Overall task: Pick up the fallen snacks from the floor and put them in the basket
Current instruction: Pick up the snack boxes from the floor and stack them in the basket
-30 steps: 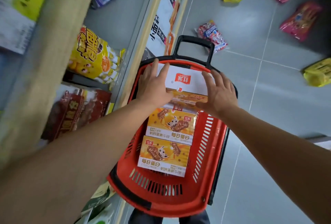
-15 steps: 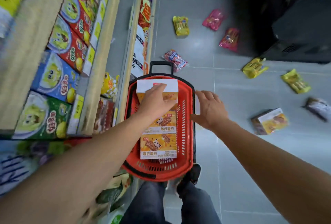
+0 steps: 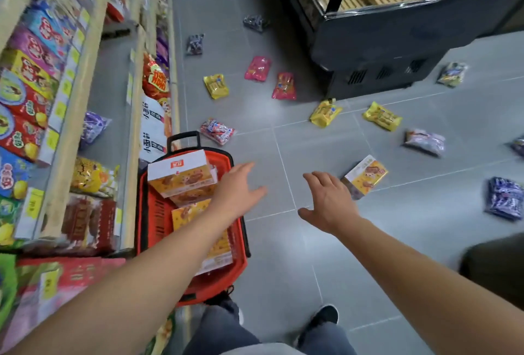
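Both hands read as empty from my feed. Left hand (image 3: 236, 193): fingers straight and together, held over the right rim of the red basket (image 3: 158, 212), holding nothing. Right hand (image 3: 330, 203): fingers spread and loosely extended above the grey floor tiles (image 3: 283, 255), also holding nothing.

Basket stands beside the shelving (image 3: 82, 116), black handle (image 3: 183, 139) at its far end. Inside I see orange-and-white snack boxes (image 3: 181, 176) stacked, the top one tilted.

Nearest fallen item: a matching snack box (image 3: 365, 176) just beyond the right hand, lying on the floor. Farther out: red-white packet (image 3: 217, 131) near the basket handle, yellow packets (image 3: 381, 115), pink packets (image 3: 256, 68), purple packets (image 3: 503, 197) at far right. Dark display unit (image 3: 397, 39) behind them.
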### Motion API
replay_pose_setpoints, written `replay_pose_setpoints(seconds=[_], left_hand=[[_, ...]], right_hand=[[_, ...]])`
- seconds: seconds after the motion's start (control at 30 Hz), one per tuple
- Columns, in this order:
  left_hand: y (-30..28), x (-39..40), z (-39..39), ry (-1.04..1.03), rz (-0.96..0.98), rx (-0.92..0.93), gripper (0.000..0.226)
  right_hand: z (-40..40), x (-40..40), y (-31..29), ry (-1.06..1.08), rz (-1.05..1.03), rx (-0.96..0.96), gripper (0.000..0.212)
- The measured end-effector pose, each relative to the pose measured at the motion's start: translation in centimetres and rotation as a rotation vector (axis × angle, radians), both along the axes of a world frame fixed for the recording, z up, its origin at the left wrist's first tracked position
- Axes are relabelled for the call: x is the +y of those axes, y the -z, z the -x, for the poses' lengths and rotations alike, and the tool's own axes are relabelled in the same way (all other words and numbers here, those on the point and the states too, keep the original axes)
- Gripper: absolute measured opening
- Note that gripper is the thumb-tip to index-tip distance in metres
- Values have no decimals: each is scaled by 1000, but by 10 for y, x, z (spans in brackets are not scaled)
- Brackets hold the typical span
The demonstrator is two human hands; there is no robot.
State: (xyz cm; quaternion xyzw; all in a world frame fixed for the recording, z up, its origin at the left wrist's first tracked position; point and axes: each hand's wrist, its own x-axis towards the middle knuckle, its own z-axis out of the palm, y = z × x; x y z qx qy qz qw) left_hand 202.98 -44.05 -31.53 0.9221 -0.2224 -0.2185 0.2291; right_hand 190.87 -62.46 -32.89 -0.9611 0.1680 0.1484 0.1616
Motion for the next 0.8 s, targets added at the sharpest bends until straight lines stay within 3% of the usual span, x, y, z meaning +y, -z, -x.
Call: replay_pose_setpoints(seconds=[0.47, 0.8], left_hand=[[-38, -245, 118, 227, 43, -53, 75], [-23, -382, 103, 285, 93, -14, 72]], right_hand=[[151, -211, -38, 245, 73, -61, 83], [148, -325, -36, 320, 120, -24, 83]])
